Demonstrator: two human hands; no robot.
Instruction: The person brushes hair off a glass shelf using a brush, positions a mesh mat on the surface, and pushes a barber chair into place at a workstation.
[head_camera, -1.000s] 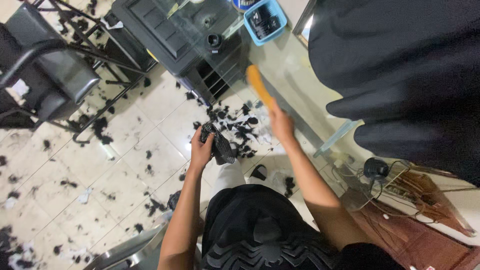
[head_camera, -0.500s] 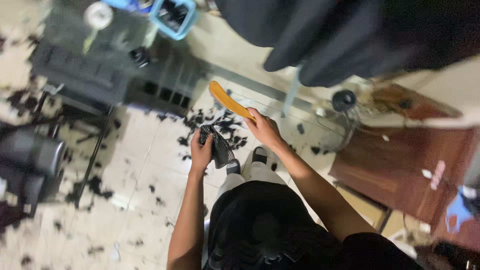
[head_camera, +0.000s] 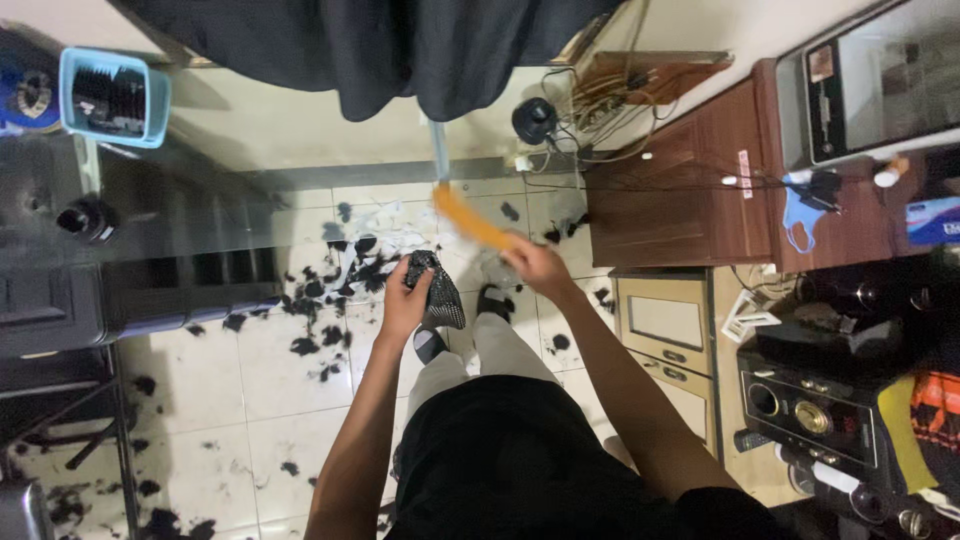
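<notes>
My left hand (head_camera: 402, 298) grips a black hair clipper (head_camera: 435, 287), held out in front of me above the tiled floor. My right hand (head_camera: 540, 268) holds an orange comb (head_camera: 472, 227) that points up and to the left, blurred by motion. The comb's tip is close to the edge of a black cape (head_camera: 400, 50) hanging at the top of the view. My two arms reach forward from my black shirt (head_camera: 520, 470). Below the hands I see my light trousers and feet.
Cut black hair (head_camera: 340, 270) litters the white floor tiles. A glass-topped cart (head_camera: 150, 250) with a blue tray (head_camera: 110, 95) of clipper guards stands at left. A wooden cabinet (head_camera: 670, 200) with cables is at right, and electronics (head_camera: 810, 400) sit lower right.
The view has swung, so the cart now lies at left and the wooden cabinet at right. Both hands keep their hold; the comb has moved in front of the cape's edge.
</notes>
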